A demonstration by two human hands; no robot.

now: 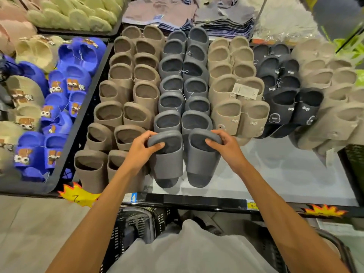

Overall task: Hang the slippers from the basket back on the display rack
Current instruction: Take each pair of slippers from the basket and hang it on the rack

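Both hands clamped: my left hand [143, 148] gripped the left grey slipper [167, 162], my right hand [226, 146] the right grey slipper [202, 166], both standing at the front of the grey row [183, 85] on the rack [275, 174]; basket [136, 223] sat below.

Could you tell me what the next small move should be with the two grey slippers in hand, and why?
Probably ease the pair forward until it nests against the grey column, then let go. The left hand grips the left slipper and the right hand the right slipper by their straps, already lined up at the near end of that matching column.
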